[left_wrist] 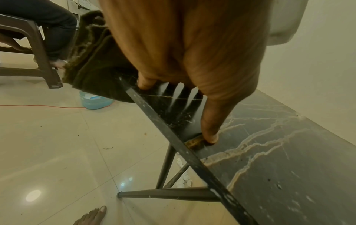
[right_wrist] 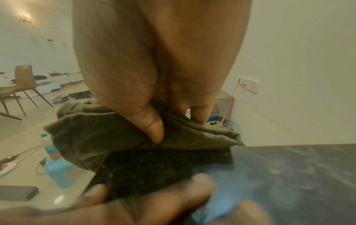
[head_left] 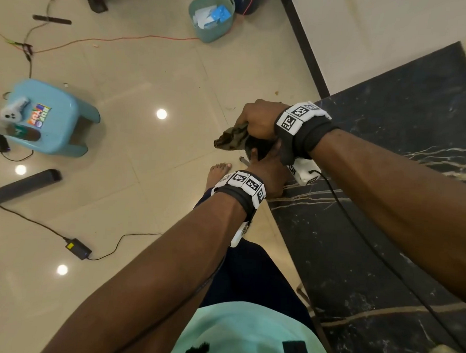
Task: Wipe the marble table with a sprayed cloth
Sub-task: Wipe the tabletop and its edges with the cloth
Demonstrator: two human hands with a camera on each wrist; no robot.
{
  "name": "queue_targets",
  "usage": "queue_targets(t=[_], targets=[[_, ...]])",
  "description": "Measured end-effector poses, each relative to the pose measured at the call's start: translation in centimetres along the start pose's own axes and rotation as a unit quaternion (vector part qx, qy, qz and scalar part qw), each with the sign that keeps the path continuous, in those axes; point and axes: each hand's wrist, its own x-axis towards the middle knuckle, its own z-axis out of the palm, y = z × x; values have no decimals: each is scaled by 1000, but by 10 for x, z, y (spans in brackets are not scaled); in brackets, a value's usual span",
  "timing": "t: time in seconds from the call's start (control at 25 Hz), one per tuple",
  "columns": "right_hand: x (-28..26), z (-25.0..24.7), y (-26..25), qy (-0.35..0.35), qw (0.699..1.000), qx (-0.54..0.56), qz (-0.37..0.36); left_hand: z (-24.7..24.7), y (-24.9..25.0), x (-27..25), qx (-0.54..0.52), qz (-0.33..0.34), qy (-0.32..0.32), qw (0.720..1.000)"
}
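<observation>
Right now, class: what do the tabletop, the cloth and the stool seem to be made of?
Tabletop: looks like polished black marble, pale gold veins, glossy; could be imitation.
Cloth: soft olive-brown fabric, probably cotton or microfibre; it creases and has fuzzy edges.
Stool: moulded light-blue plastic, smooth, one piece.

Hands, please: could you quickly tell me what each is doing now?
Left hand: open, fingertips pressing on the marble table.
Right hand: gripping the olive cloth.
</observation>
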Motion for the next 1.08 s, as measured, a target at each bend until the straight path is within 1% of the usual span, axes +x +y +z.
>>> queue_targets(t=[0.08, 0.16, 0.24, 0.32, 0.48, 0.6, 0.76, 0.92, 1.0, 1.08], targets=[[-6, -8, 19, -1, 1000, -7, 18, 3, -2, 3, 0, 18, 36, 999], [-13, -15, 40, -5, 999, -14, 43, 8, -4, 6, -10, 27, 45, 999], [-18, -19, 55, -3, 998, -24, 65, 12, -7, 10, -4, 24, 33, 999], [-18, -17, 58, 10, 997, -25, 67, 12, -8, 11, 4, 23, 30, 999], [-15, -4, 45, 23, 999, -7, 27, 14, -10, 9, 0, 31, 33, 999], [-19, -3, 53, 27, 999, -15, 10, 13, -10, 10, 10, 26, 29, 999], [-29, -11, 87, 41, 998, -3, 38, 15, -10, 14, 16, 14, 20, 1000], [-44, -20, 120, 45, 995, 9, 86, 9, -6, 11, 12, 13, 3, 1000], [-46, -19, 123, 60, 993, 13, 105, 6, -4, 10, 15, 12, -4, 1000], [-39, -12, 115, 65, 992, 21, 102, 7, -2, 10, 14, 7, -7, 1000]])
